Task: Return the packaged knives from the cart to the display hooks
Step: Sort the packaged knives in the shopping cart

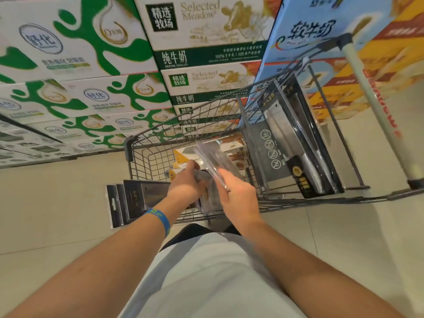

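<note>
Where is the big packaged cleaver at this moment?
Head view, right of centre: the cleaver stands in the cart's seat section, between the grey warning flap and the handle, right of the right hand.

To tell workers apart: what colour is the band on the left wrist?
Blue with yellow-green print; the wristband shows best in the head view.

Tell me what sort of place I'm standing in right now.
Most likely a supermarket aisle: a wire shopping cart holding packaged knives stands beside tall stacks of boxed milk cases on a tiled floor.
</note>
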Demonstrator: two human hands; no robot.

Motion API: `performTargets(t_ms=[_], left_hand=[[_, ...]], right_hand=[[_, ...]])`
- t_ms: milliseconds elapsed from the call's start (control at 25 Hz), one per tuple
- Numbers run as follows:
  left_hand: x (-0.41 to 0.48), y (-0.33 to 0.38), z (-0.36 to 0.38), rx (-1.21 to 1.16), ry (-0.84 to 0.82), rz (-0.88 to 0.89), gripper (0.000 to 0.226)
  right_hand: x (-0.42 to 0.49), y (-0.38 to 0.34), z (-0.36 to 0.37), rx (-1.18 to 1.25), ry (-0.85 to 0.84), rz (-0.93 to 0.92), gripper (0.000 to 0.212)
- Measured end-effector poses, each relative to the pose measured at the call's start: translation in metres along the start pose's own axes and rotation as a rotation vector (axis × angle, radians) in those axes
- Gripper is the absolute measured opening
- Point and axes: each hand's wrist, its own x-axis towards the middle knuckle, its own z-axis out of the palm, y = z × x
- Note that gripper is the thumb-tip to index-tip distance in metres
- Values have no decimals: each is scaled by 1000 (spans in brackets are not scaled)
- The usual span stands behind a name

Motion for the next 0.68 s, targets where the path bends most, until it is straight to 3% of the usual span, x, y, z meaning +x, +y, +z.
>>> performTargets(t_ms=[120,240,320,440,560,640,680], left_hand=[[1,4,-4,-55,-14,-33,27],[-1,8,-5,-102,2,-77,21],[-4,12,-2,-134,3,-66,17],[-15,27,8,-202,-29,-34,39],[-18,39,24,-8,23,-32,42],[-14,41,28,61,63,-71,37],[-12,40,29,72,72,-82,37]], right_hand=[[-14,27,12,-40,-241,251,31],[-32,42,18,-150,-454,286,41],[-35,41,23,-134,-491,298,44],[-17,35,29,-90,-500,352,42],[2,29,9,39,-716,480,54],[6,23,-23,100,-795,335,43],[11,20,-43,94,-688,207,31]])
